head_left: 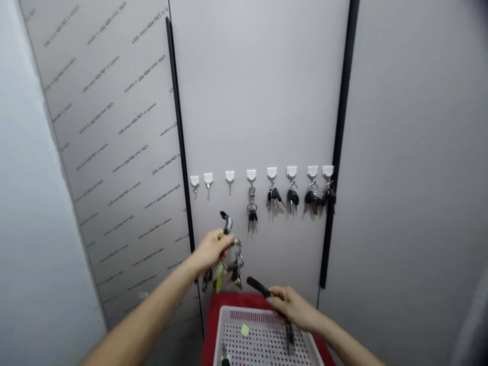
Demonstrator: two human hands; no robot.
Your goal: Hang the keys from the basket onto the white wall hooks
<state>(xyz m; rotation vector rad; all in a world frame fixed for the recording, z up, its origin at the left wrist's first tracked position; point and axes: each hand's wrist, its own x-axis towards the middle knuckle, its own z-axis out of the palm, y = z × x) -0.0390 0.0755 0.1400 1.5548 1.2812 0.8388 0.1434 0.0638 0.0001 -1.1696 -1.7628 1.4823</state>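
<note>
While raised toward the grey wall panel (259, 101), left hand (210, 250) pinching a bunch of keys (227, 254) by its ring, black carabiner sticking up above the fingers, keys and a yellow-green tag dangling below, just under the bare white hooks (208, 179) at the left end of the row. Further right, hooks loaded with black-headed key sets (292, 197), well above the hands. Lower right, right hand (293, 307) closed around a black key (259, 287) jutting up-left, hovering over the white perforated basket (229, 325) on a red surface (213, 325), small yellow tag (244, 330) lying inside.
</note>
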